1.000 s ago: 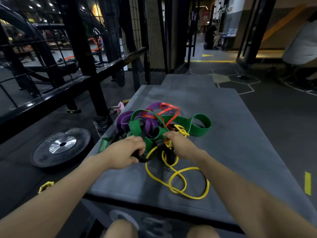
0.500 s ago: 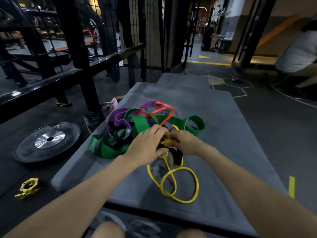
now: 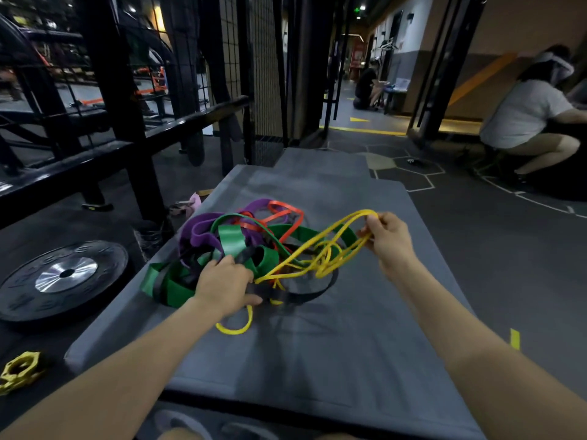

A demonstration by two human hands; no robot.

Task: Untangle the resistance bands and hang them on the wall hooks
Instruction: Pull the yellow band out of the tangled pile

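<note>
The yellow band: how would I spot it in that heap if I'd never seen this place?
Find the grey mat in the middle of the gym floor, with a heap of coloured bands on it. The yellow band is the thin cord-like one lifted out to the right, its loops pinched in the right hand. The green band, purple band and black band are broad and flat.

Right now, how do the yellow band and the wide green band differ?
The yellow band is thin and cord-like; the green band is broad and flat. The right hand pinches the yellow band's loops and lifts them off the mat, while the green band lies on it, beside the left hand. Both remain in the same tangle.
</note>
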